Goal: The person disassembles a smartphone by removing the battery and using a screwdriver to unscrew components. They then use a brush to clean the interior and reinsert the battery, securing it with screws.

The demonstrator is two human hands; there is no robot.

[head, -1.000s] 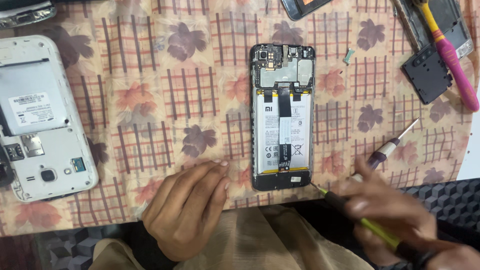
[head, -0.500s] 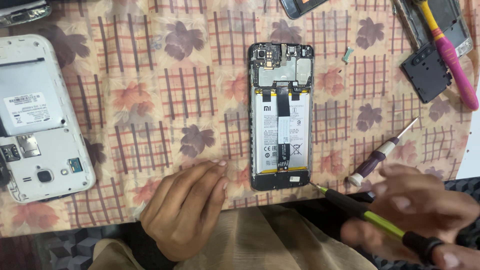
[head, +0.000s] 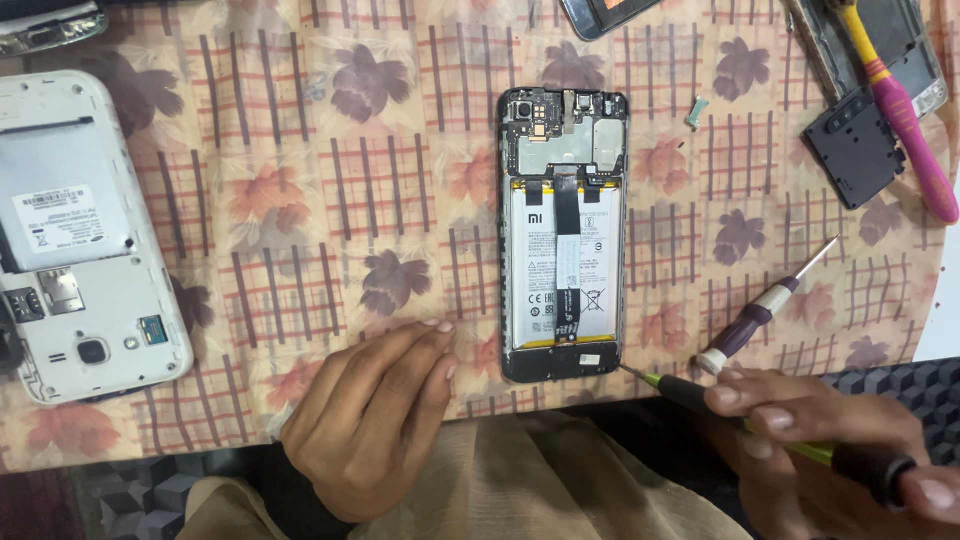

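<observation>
Phone (head: 562, 235) with its back cover off is lying face down in the middle of the patterned tablecloth (head: 300, 200), long axis running near to far, battery and circuit board exposed. The right hand (head: 820, 440) is grasping a green-and-black screwdriver (head: 720, 405) at the near right, fingers clenched around the shaft. The tip is pointing left and is resting at the near right corner of the phone, at the black bottom cover. The left hand (head: 375, 420) is lying palm down on the cloth at the near edge, fingers extended and holding nothing; its fingertips are lying just left of the phone's near end, and contact with the phone cannot be confirmed.

A second screwdriver (head: 765, 310) with a purple and white handle is lying on the cloth just beyond the right hand, tip pointing far right. A white phone (head: 75, 235) with its back open is lying at the left. At the far right, a black square part (head: 855, 150) is lying beside a pink-and-yellow tool (head: 900, 110), which is resting across a grey frame (head: 925, 75). A small pale green piece (head: 693, 112) is lying well right of the phone's far end.
</observation>
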